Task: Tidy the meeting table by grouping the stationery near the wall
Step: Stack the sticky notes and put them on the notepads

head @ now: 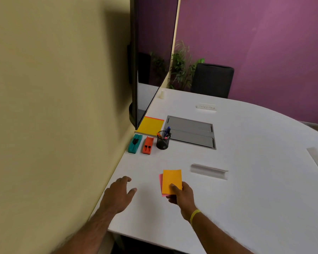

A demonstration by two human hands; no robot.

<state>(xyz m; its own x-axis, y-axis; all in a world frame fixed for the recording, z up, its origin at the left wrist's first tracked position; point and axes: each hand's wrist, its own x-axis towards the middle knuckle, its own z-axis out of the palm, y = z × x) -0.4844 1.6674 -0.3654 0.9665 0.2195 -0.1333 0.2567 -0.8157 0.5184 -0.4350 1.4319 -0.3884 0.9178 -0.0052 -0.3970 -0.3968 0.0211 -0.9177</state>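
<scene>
Right hand (182, 194) pinches an orange sticky-note pad (172, 181) by its near edge, thumb on top, with a pink pad (160, 180) tucked underneath and peeking out at the left and near edges; whether the pads touch the white table (246, 189) or sit just above it I cannot tell. Yellow band (194, 215) on that wrist. Left hand (118, 194) is apart from the right one, palm down over the table close to the beige wall (53, 107), fingers loosely spread and gripping nothing. Farther along the wall edge sits the grouped stationery: teal stapler-like item (135, 143) nearest the wall, orange-red one (148, 145) just beside it, black mesh pen cup (163, 140) with pens next, and a yellow notepad (151, 125) behind them, against the foot of a dark screen (152, 61). A grey cable hatch (190, 132) is set in the table beside the cup. Black chair (212, 79) and a plant (180, 65) stand at the far end by the purple wall (264, 43).
</scene>
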